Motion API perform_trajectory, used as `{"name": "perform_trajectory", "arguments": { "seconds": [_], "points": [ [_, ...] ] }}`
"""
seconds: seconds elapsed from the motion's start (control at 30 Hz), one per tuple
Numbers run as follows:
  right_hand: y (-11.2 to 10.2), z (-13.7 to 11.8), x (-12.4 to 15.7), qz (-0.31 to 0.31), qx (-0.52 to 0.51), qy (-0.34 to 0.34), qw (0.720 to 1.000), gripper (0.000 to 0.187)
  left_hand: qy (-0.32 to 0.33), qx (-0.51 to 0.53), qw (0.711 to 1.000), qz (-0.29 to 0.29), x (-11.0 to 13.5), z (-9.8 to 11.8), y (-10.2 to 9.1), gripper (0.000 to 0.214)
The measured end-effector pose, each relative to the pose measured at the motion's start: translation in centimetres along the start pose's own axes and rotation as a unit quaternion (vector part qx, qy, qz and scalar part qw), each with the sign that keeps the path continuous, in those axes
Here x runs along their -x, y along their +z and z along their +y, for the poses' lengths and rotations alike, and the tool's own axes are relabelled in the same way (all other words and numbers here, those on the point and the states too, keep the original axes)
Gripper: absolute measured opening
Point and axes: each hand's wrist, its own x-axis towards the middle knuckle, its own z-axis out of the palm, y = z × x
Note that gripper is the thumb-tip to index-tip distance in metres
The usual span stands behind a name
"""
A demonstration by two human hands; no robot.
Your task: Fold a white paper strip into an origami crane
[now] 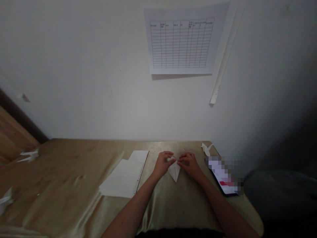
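A small white folded paper, kite-shaped with a point toward me and a crease down its middle, is between my hands on the cloth-covered table. My left hand pinches its upper left edge between thumb and fingers. On the other side, my right hand grips the upper right edge with bent fingers. Fingertips partly hide the paper's far end. To the left lie lined notebook sheets with punched holes along one edge, over another white sheet.
A phone or tablet, partly blurred out, lies at the right edge. Behind it stands a folded paper bird. Two more folded paper pieces are at far left. A printed table sheet hangs on the wall behind.
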Motion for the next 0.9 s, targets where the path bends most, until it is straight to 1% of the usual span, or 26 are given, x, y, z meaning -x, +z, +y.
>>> {"name": "perform_trajectory", "arguments": {
  "seconds": [0.1,0.23,0.4,0.63,0.9],
  "points": [
    [0.13,0.05,0.01,0.001,-0.009,-0.006,1.0,0.004,0.001,0.012,1.0,0.008,-0.01,-0.26,0.21,0.01],
    [0.14,-0.16,0.01,-0.005,-0.02,-0.013,1.0,0.004,0.003,0.012,1.0,0.013,0.04,-0.29,0.41,0.003],
    [0.01,-0.5,0.0,-0.016,-0.018,-0.008,1.0,0.004,0.009,0.009,1.0,0.023,0.11,-0.31,0.49,0.003],
    [0.08,-0.45,-0.07,-0.014,-0.004,0.008,1.0,0.005,-0.038,-0.006,0.999,0.028,0.04,-0.55,0.55,0.003],
    [0.2,-0.8,-0.05,-0.019,-0.024,0.004,1.0,0.009,-0.045,-0.013,0.999,0.022,0.05,-0.55,0.73,0.003]
  ]
}}
